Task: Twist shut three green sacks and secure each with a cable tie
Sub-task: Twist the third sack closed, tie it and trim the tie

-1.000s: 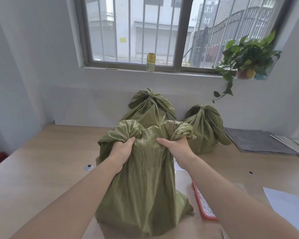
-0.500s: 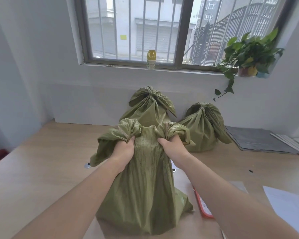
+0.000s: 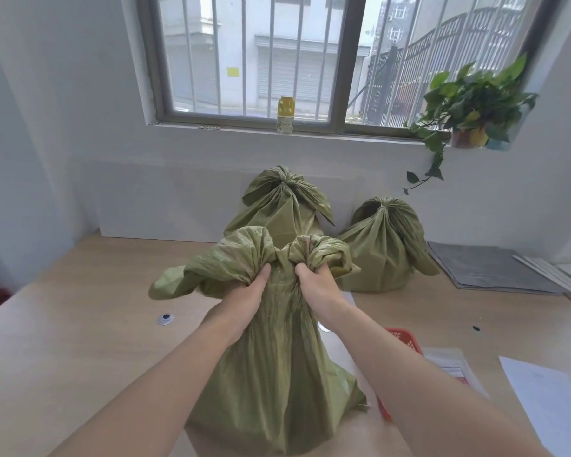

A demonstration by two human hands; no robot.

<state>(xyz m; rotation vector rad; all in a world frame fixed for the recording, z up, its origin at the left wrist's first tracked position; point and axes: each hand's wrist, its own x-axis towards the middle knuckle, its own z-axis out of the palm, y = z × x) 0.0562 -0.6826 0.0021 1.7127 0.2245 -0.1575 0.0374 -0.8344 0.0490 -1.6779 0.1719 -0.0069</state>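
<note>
A green woven sack (image 3: 271, 384) stands on the wooden table in front of me. My left hand (image 3: 244, 296) grips the bunched left side of its mouth and my right hand (image 3: 315, 288) grips the bunched right side, close together. Loose cloth puffs out above each fist. Two more green sacks stand by the back wall with their necks gathered shut: one in the middle (image 3: 279, 206), one to its right (image 3: 384, 245). I see no cable tie clearly.
A red basket (image 3: 406, 341) lies behind my right forearm. White papers (image 3: 548, 400) lie at the right, a grey mat (image 3: 488, 268) at the back right. A small round disc (image 3: 165, 319) sits on the table at the left. A potted plant (image 3: 472, 103) hangs from the sill.
My two hands have drawn closer together, bunching the sack's mouth tighter. The left flap of cloth now sticks out further to the left.
</note>
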